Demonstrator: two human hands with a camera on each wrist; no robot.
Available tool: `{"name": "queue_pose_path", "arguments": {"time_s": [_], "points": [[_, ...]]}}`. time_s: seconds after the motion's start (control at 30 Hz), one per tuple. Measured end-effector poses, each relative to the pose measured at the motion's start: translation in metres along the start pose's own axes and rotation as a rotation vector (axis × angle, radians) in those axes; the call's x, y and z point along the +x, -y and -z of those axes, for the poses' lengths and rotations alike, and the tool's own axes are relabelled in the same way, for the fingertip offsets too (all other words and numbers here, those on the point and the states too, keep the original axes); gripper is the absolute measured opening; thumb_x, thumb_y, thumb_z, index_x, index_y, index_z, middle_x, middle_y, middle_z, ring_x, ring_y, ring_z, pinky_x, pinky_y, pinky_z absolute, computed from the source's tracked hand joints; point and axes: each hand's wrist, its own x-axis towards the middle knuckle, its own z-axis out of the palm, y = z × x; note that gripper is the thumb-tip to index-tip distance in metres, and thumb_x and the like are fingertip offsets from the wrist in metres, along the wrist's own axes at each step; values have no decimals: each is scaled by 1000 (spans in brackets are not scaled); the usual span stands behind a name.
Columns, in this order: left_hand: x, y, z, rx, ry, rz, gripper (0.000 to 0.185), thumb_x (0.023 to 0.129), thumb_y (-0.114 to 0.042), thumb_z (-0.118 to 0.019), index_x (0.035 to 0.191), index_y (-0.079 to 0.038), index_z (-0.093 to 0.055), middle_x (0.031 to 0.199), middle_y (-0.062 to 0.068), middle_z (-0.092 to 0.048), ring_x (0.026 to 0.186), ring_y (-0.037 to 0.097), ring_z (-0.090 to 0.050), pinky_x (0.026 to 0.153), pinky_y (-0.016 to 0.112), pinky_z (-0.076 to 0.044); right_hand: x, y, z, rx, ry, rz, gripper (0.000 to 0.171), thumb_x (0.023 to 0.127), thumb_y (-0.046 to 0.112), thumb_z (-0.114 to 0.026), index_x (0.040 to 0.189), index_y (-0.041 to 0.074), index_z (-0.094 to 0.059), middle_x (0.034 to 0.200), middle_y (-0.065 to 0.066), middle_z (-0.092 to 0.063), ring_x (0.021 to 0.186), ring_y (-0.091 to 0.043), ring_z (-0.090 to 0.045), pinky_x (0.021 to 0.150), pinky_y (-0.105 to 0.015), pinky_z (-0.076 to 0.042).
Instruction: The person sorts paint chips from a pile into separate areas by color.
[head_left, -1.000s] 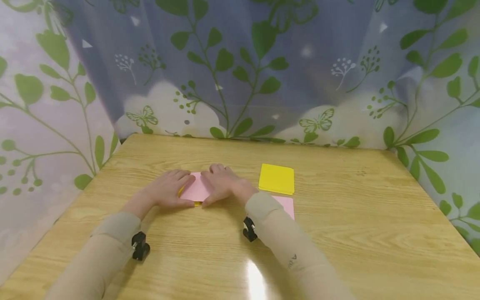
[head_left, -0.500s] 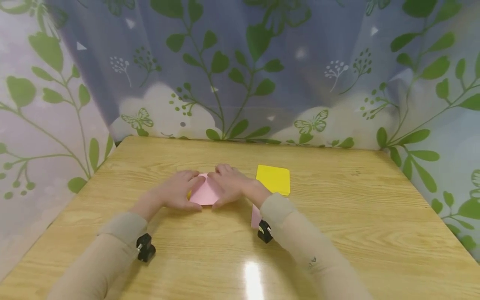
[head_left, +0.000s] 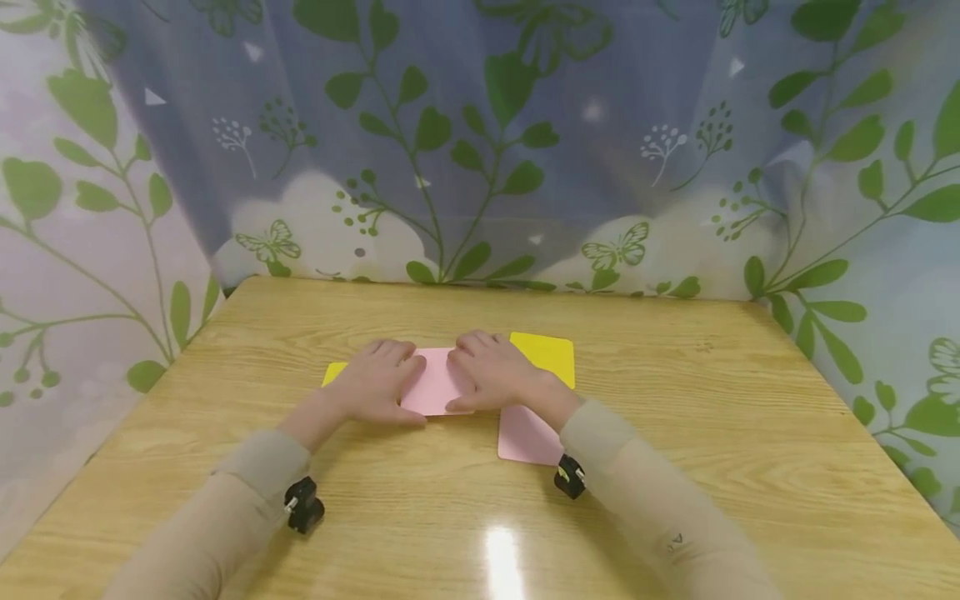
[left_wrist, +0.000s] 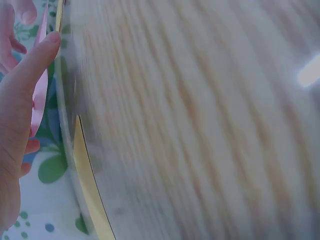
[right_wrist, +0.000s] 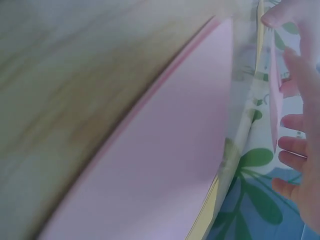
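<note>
Both hands hold a pink paper square (head_left: 435, 385) by its opposite sides. My left hand (head_left: 378, 382) grips the left side, and my right hand (head_left: 497, 371) the right. In the left wrist view the pink square appears edge-on, raised off the table, beside the left thumb (left_wrist: 37, 57). The right wrist view also has it in the fingers, thin and slightly bowed. A yellow paper square (head_left: 333, 372) lies behind the left hand, mostly hidden. Under the right wrist, a pink stack (head_left: 528, 437) lies in front of a yellow stack (head_left: 547, 353).
The wooden table (head_left: 720, 433) reaches back to a leaf-patterned curtain (head_left: 480, 150), which also hangs at both sides. A black wrist camera (head_left: 304, 505) sits at the left cuff and another (head_left: 570, 477) at the right. A light glare marks the table front.
Both hands have moved right with the pink square, off the yellow square at left, which now shows behind the left hand. The right hand now overlaps the yellow stack.
</note>
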Motion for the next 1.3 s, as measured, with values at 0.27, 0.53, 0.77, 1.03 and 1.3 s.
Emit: {"name": "queue_pose_path", "arguments": {"time_s": [0.27, 0.53, 0.77, 1.03, 1.3], "points": [[11, -13, -5, 53, -11, -20, 81, 72, -77, -48, 118, -10, -51, 117, 13, -47, 109, 30, -44, 100, 49, -27, -23, -13, -7, -19, -12, -49, 69, 79, 68, -51, 121, 13, -52, 133, -8, -44, 126, -26, -36, 97, -47, -35], [22, -27, -1, 21, -33, -32, 77, 72, -74, -52, 116, -10, -51, 117, 13, -47, 109, 32, -43, 99, 51, -27, -47, -17, -7, -31, -20, -76, 79, 77, 68, -54, 129, 9, -46, 140, -11, -39, 128, -29, -34, 96, -50, -34], [35, -41, 4, -12, -20, -49, 76, 72, -75, -52, 114, -12, -52, 112, 10, -48, 108, 29, -43, 99, 49, -27, -67, -26, -7, -6, -20, -62, 78, 74, 64, -61, 129, 11, -45, 138, -14, -37, 127, -32, -34, 94, -51, -35], [47, -60, 10, -29, 24, -71, 75, 73, -75, -50, 115, -12, -52, 118, 10, -48, 112, 28, -43, 99, 46, -28, -87, -35, -7, 40, 5, -63, 83, 72, 61, -64, 132, 8, -43, 138, -17, -38, 126, -34, -35, 96, -57, -33], [57, -79, 13, -45, 46, -102, 71, 74, -76, -48, 111, -15, -54, 122, 8, -49, 114, 26, -43, 100, 45, -31, -106, -40, -10, 62, 15, -55, 86, 71, 64, -64, 132, 7, -44, 136, -17, -40, 124, -34, -38, 97, -55, -32]]}}
